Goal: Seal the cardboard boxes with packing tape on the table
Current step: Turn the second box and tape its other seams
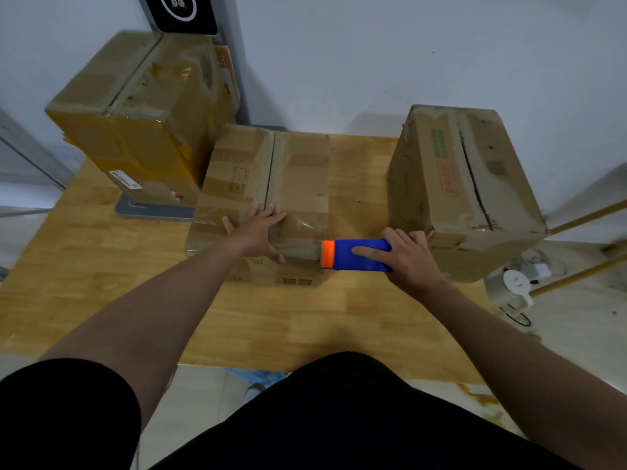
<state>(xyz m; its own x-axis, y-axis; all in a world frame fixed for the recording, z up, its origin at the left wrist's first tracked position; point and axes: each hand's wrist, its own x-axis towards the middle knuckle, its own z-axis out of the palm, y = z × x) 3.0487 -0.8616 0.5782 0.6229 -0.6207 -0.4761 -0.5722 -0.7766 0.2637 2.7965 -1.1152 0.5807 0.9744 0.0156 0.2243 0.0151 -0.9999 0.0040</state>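
Observation:
A low cardboard box [295, 184] lies in the middle of the wooden table [305, 317], its top flaps closed along a centre seam. My left hand [258, 232] presses flat on the near end of that seam, fingers spread. My right hand [407, 259] grips a blue tape dispenser [359, 255] with an orange end, held against the box's near right corner. A taller box [461, 188] with a dark open seam stands at the right. A taped, yellowish box [142, 113] stands at the back left.
A grey flat base [152, 210] lies under the back-left box. A black device [179, 11] hangs on the white wall behind. Off the table's right edge are a white round object [514, 283], cables and wooden poles [583, 218] on the floor.

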